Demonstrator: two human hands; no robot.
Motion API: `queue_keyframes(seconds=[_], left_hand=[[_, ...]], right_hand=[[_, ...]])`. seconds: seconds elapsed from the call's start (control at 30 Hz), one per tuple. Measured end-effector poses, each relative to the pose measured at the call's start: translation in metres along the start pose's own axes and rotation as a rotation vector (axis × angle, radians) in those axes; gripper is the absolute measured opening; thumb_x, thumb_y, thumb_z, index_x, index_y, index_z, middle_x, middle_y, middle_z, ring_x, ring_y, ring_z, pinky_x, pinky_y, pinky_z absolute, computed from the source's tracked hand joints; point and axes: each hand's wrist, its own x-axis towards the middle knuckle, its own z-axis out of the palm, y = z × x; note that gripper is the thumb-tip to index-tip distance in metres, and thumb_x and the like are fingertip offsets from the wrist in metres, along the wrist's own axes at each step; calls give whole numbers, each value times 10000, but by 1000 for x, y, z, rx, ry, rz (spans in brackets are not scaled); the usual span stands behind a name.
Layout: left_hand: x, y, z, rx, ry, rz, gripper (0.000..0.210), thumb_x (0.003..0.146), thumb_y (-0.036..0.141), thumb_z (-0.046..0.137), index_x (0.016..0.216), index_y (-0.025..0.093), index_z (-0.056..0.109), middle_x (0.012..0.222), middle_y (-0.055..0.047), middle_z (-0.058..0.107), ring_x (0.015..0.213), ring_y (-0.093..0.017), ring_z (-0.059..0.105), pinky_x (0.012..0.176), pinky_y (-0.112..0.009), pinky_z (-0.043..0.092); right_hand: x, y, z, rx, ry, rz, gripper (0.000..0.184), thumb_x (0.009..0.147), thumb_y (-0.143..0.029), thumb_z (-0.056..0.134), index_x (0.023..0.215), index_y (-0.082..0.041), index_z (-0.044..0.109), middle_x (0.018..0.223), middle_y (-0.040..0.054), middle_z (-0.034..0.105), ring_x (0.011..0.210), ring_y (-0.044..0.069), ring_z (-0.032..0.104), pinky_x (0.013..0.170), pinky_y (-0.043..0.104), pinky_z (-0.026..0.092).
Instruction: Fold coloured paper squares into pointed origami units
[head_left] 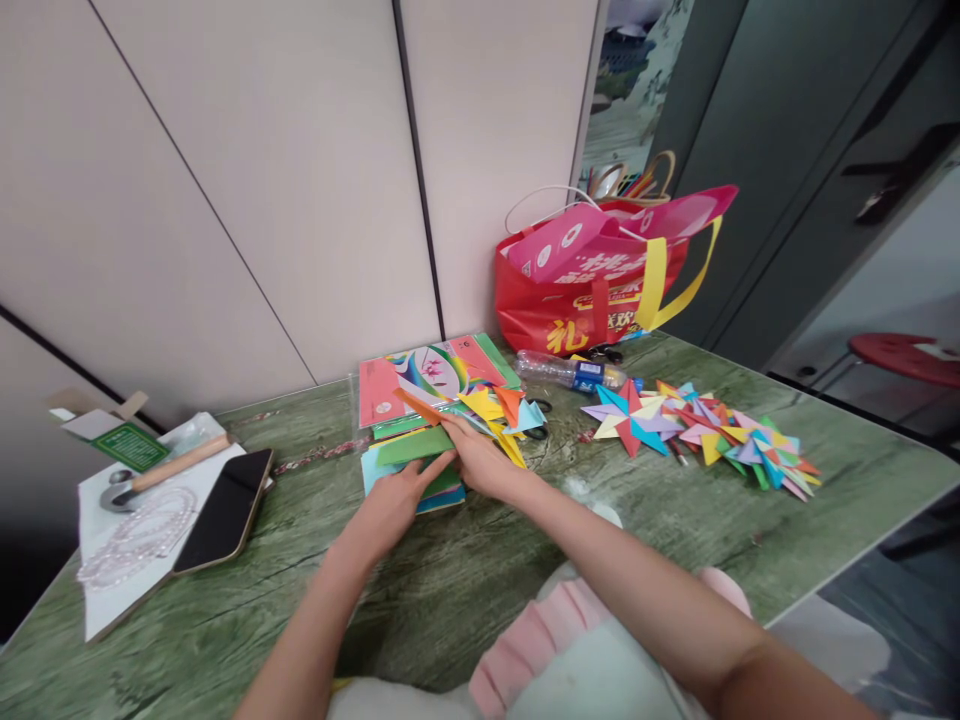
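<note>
At the middle of the table, my left hand (401, 492) rests on a stack of coloured paper sheets, its fingers closed at the edge of a green sheet (412, 446). My right hand (480, 460) is beside it, fingers bent over the same papers and partly hidden. An orange piece of paper (417, 405) sticks up at the right hand's fingertips. Light blue sheets (370, 468) show under the green one. Just right of that hand lie folded yellow pieces (484, 404) and a folded orange piece (510, 405), with black scissor handles (537, 432) poking out.
Behind the stack lies a pink paper pack (382, 392). Rightward are a clear plastic bottle (551, 370), folded paper stars (634, 415) and a red bag (555, 300). At left, a hammer (176, 468), beads (139, 535), a phone (225, 512) and a green box (127, 440) sit together.
</note>
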Motion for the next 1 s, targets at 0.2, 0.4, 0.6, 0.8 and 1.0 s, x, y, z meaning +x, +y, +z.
queue_keyframes(seconds=[0.2,0.4,0.6,0.8,1.0], left_hand=[[0,0,2,105,-70,16,534,801,63,315,1256,332,392,1142,-65,522,835,-187,608,757,-296,439],[4,-6,8,113,6,22,364,827,258,433,1186,223,478,1046,-99,602,909,-245,582,775,-334,437],[7,-12,8,70,12,8,379,817,225,462,1196,215,475,1031,-86,633,925,-227,589,786,-315,437],[9,-18,11,1,17,-4,408,807,205,470,1215,222,466,1088,-84,626,939,-225,590,784,-308,441],[10,-21,12,-30,24,-36,409,801,194,468,1208,231,480,1050,-92,639,919,-218,601,787,-304,438]], right_hand=[[2,8,2,38,38,-5,818,543,85,447,1311,-140,278,1371,142,272,1264,229,276,1032,398,278],[6,8,10,117,142,-44,745,559,57,433,1271,-137,331,1331,142,324,1208,210,361,991,394,350],[5,4,8,113,193,48,680,586,53,401,1244,-113,368,1330,162,327,1152,221,422,935,423,406],[4,4,6,107,178,59,684,578,56,419,1238,-120,387,1316,156,353,1125,230,446,919,422,418],[4,5,7,115,153,28,693,574,62,421,1244,-116,388,1296,149,374,1124,229,441,928,413,413]])
